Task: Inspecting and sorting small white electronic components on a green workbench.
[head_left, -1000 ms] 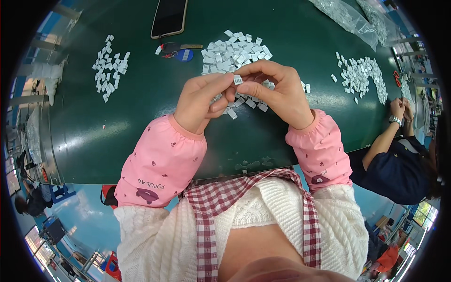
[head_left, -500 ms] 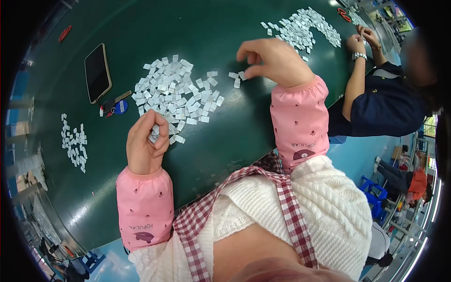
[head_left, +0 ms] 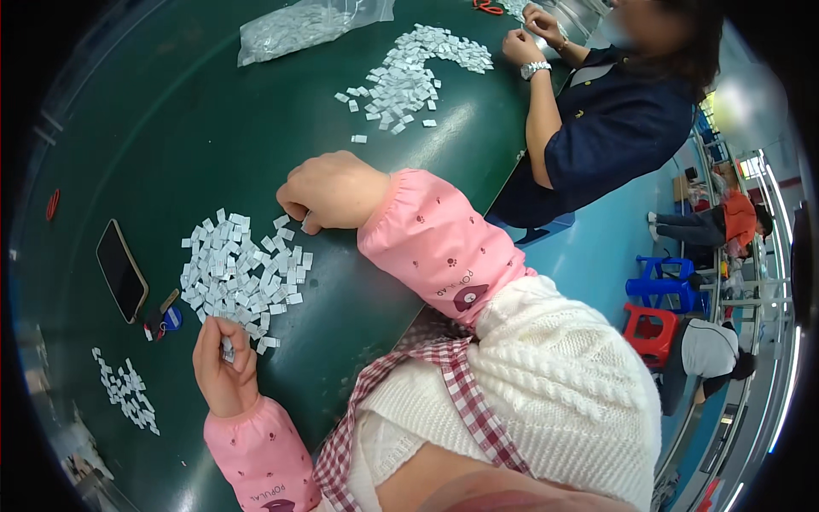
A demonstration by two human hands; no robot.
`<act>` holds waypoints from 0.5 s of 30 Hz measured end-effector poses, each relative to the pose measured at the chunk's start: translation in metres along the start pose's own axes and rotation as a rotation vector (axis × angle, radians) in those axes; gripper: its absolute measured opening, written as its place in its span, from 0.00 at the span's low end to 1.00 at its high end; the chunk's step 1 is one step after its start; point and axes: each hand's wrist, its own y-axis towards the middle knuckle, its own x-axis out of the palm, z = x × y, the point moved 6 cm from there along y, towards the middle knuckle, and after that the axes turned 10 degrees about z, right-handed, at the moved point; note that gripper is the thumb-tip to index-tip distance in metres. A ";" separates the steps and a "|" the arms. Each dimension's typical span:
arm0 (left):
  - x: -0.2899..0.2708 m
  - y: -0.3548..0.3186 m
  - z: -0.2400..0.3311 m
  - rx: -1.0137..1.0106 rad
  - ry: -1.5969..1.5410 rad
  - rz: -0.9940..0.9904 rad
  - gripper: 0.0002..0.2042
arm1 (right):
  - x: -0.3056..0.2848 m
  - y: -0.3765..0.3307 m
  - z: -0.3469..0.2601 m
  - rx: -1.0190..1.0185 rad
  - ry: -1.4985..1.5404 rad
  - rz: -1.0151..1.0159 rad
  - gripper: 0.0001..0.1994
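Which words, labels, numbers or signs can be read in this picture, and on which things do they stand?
Right pink sleeve: one dark printed word, which I leave uncopied.
Left pink sleeve: dark lettering too, likewise uncopied.
White pieces: dark marks, too small to read.

A glossy dark green tabletop (head_left: 171,136) spreads out here, catching the light in pale streaks. On it I see a broad heap of small white rectangular tags (head_left: 230,269), a thinner scatter of similar white pieces (head_left: 126,391), and a curved third pile (head_left: 405,81) near a clear plastic bag (head_left: 299,32). A black-screened phone with a pale edge (head_left: 122,270) lies by a round blue disc (head_left: 172,319); well apart sits a red loop (head_left: 53,204).
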 end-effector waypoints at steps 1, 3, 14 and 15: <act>0.000 -0.001 0.001 0.005 -0.001 -0.005 0.13 | -0.004 0.000 0.000 -0.001 -0.005 0.005 0.07; 0.000 -0.001 0.001 0.003 -0.010 -0.014 0.13 | -0.012 -0.003 0.005 0.056 -0.002 -0.016 0.06; 0.000 0.000 0.000 -0.001 -0.016 -0.023 0.13 | -0.017 -0.002 0.009 0.026 0.172 0.172 0.07; 0.000 0.000 0.000 0.000 -0.014 -0.024 0.13 | -0.018 -0.002 0.008 -0.006 0.204 0.234 0.08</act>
